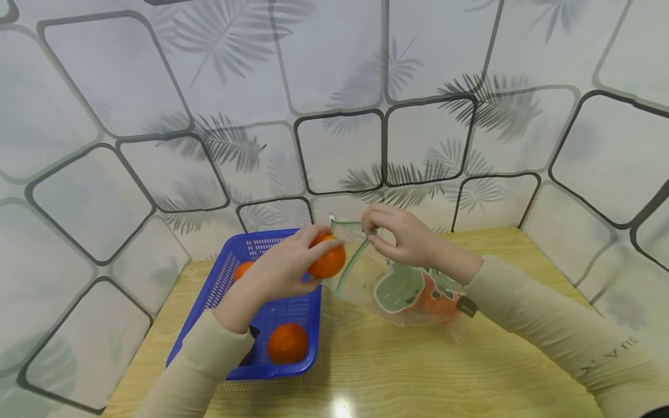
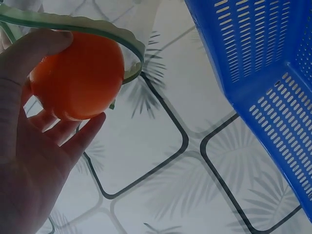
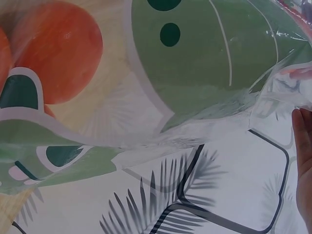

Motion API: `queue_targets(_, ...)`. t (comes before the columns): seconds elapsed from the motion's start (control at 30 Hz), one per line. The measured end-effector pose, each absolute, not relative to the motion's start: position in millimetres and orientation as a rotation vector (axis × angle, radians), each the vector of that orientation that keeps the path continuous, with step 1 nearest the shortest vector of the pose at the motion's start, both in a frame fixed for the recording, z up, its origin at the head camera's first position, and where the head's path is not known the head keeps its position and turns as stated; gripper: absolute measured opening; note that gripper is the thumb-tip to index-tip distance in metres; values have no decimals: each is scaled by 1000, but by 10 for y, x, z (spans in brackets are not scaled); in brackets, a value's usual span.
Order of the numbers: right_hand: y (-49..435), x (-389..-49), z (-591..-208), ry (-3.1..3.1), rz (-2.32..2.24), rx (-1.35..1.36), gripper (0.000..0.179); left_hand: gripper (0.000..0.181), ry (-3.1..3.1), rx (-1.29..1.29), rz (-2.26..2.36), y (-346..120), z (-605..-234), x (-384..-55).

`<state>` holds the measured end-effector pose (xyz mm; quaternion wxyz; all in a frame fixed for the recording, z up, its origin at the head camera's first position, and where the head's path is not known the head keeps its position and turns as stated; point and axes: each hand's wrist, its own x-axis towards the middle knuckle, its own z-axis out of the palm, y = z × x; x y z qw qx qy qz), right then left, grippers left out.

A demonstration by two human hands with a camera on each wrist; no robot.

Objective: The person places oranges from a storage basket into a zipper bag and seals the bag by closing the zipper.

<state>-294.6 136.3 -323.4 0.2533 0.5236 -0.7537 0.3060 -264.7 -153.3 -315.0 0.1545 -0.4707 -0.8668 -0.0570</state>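
Note:
My left hand [image 1: 284, 264] grips an orange [image 1: 327, 257] at the mouth of a clear zip bag [image 1: 360, 284] with green print and a green seal strip. In the left wrist view the orange [image 2: 80, 78] lies between thumb and fingers, and the bag's green rim [image 2: 73, 22] passes along its top. With its fingertips, my right hand [image 1: 399, 235] pinches the bag's upper edge. Inside the bag, oranges [image 1: 439, 302] rest at the far end; the right wrist view shows one orange [image 3: 58, 51] through the printed plastic.
A blue perforated basket [image 1: 313, 348] stands on the wooden table [image 1: 397, 371] at the left, under my left forearm. It holds an orange [image 1: 288, 343] near its front and another [image 1: 243, 270] farther back. A patterned wall covering [image 1: 340, 154] rises behind the table.

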Motion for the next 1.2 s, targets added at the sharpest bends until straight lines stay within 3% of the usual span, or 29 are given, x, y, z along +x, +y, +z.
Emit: queue_targets(1.2,1359,-2938,-3229,-2048,843,1418,11,78,-2621,-1356,-99,-1460,-3148,-2684)
